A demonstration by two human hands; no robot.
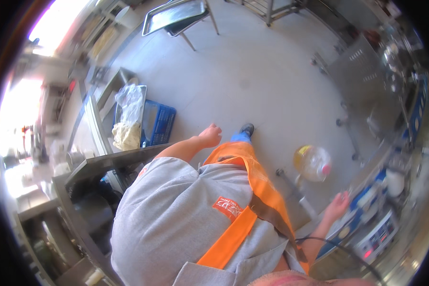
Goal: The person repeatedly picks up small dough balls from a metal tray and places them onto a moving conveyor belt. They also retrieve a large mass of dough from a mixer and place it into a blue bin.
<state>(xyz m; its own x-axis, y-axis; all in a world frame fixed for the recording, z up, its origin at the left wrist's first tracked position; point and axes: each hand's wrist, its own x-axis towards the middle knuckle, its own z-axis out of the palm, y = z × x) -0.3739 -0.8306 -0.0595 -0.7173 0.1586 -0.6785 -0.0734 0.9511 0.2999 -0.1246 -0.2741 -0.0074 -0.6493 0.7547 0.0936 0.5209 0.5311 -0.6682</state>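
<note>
My left hand (pixel 211 135) hangs in front of my orange apron (pixel 232 152), its fingers loosely curled; whether they are fully closed is hard to tell, and I see nothing held. My right hand (pixel 339 204) is out to the right, slightly blurred, with no object visible in it. Near it, a large clear plastic bottle of yellow liquid (pixel 307 161) with a pink cap stands low. To the left of my left hand, a metal tray (pixel 143 103) rests on a blue plastic crate (pixel 164 123); clear plastic film (pixel 129 98) and pale dough (pixel 127 136) lie on the tray.
Metal sheet pans (pixel 175 14) rest on a stand at the top. A wheeled metal cart (pixel 364 78) is at the right. A control panel with lit displays (pixel 377 237) sits at the lower right. Metal shelving (pixel 71 186) lies close on the left.
</note>
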